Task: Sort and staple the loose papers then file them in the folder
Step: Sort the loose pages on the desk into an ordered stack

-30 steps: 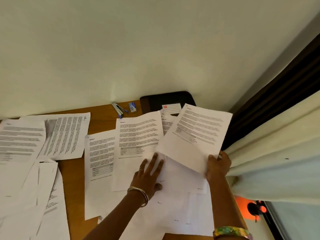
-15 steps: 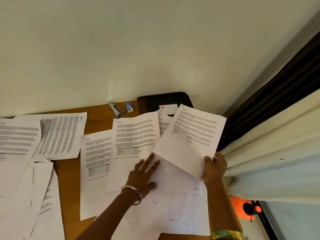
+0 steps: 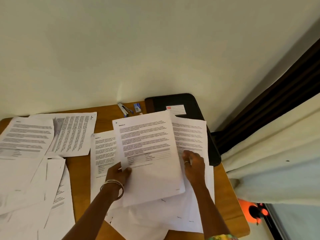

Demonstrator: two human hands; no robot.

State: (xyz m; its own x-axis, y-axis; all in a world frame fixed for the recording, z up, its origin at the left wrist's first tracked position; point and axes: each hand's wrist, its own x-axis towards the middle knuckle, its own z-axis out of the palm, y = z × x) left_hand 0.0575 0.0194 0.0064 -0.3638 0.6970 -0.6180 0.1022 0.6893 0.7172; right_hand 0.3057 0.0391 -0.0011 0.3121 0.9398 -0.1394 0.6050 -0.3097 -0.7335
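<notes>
- I count 2 hands: my left hand point(image 3: 119, 174) pinches the left edge of a printed sheet point(image 3: 147, 153) and holds it raised over the pile; my right hand point(image 3: 194, 166) lies on the sheet beside it point(image 3: 190, 134), fingers loosely bent. I cannot tell whether it grips that page.
- I see 1 black folder point(image 3: 181, 101), lying flat at the far right corner of the bench point(image 3: 79, 170), partly covered by papers.
- I see 1 stapler point(image 3: 123, 109) and 1 small blue staple box point(image 3: 137, 107), just beside each other near the wall, left of the folder.
- The loose papers lie in 2 spreads: 1 left spread point(image 3: 31, 153) and 1 under my hands; overlap hides the exact sheet count.
- Against 0.5 s ago: my left hand has left the flat pile and taken up a sheet; the page my right hand held aloft now lies lower, at the right.
</notes>
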